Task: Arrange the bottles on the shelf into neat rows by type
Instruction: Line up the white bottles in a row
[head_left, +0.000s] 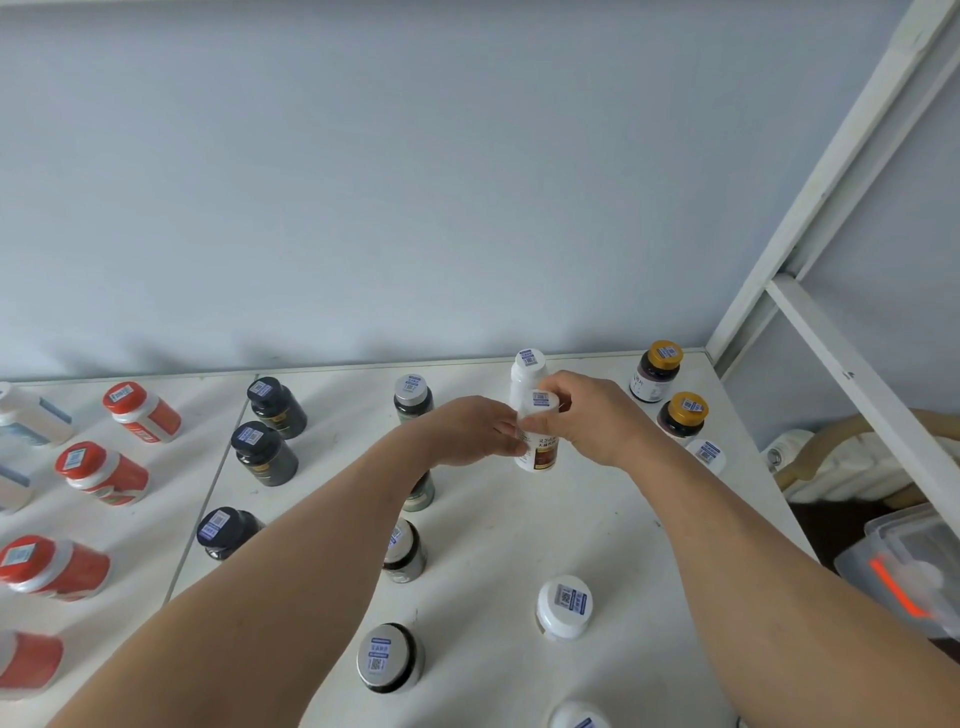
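White-capped bottle sits gripped between both hands — left hand and right hand, fingers curled round it — above the shelf.

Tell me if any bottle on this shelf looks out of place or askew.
Nothing looks spilled, toppled or damaged. The only bottle off its row is the white bottle held in the grip of both the left hand and right hand, just in front of another white bottle at the back. The red-capped bottles lean only from lens distortion.

Both hands' grip meets on a bottle before another bottle.
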